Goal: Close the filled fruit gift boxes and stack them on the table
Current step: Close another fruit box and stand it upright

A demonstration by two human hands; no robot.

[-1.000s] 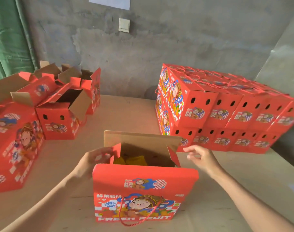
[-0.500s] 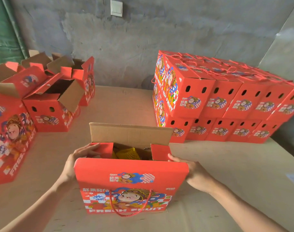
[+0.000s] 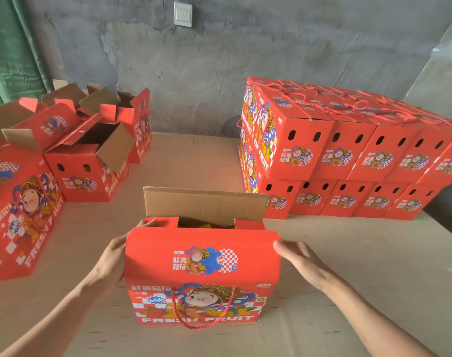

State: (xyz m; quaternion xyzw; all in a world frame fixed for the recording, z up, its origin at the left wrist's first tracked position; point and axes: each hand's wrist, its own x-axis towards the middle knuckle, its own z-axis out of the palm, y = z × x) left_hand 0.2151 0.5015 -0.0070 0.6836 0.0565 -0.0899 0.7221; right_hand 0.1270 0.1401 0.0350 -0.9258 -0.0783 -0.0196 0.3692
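Note:
A red fruit gift box [image 3: 201,276] stands on the table in front of me, its rope handle hanging down the front. The brown far flap [image 3: 204,204] stands upright. Both red side flaps are folded in, and the near flap leans over the opening. Yellow fruit [image 3: 196,224] shows through the gap. My left hand [image 3: 111,261] lies against the box's left side, its fingertips resting on the left side flap. My right hand [image 3: 299,261] touches the near flap's right edge with fairly straight fingers. Both thumbs are hidden.
Closed red boxes [image 3: 348,150] are stacked two high at the back right, against the wall. Several open boxes [image 3: 88,171] with raised flaps stand at the left, and a larger one [image 3: 18,210] is at the left edge. The plywood table [image 3: 374,266] ends at the right.
Both side flaps went down onto the fruit. The near flap has risen and leans over the opening. My right hand moved from above the box to the flap's right edge.

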